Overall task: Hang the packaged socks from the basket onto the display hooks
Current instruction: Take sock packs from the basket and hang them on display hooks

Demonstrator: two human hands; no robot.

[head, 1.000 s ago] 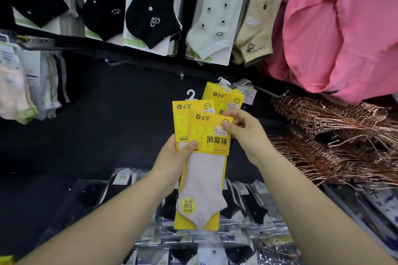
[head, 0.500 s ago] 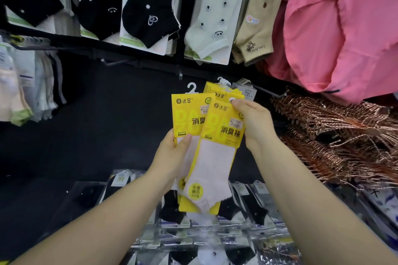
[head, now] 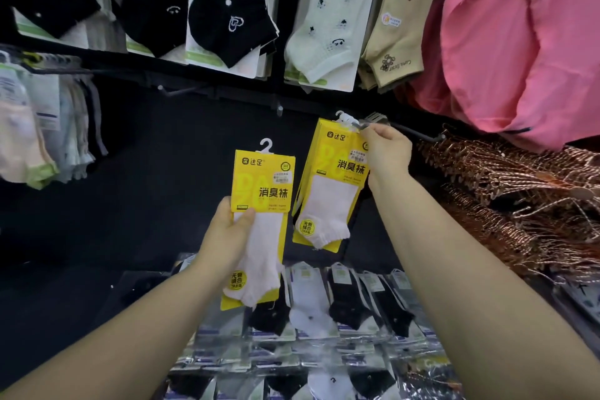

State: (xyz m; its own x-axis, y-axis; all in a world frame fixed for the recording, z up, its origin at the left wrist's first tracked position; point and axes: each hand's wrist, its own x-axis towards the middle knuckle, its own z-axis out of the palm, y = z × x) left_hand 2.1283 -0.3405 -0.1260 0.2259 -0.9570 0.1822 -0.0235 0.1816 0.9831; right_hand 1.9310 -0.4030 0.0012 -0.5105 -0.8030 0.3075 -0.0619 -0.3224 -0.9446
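Head view, left to right. Left hand (head: 232, 230) clamps one yellow sock pack (head: 259, 221) mid-card, thumb across the front, white hanger loop free at 12 o'clock. Right hand (head: 384, 153) pinches the top corner of a second yellow pack (head: 334, 182), holding its loop at the tip of a display hook (head: 406, 131) that runs off toward 3 o'clock. Whether the loop is over the tip cannot be told. Risk: letting go before it seats drops the pack onto the bagged socks (head: 341, 299) at 6 o'clock. The tilted card could also snag the copper hangers (head: 519, 191) at 3 o'clock. No basket visible.
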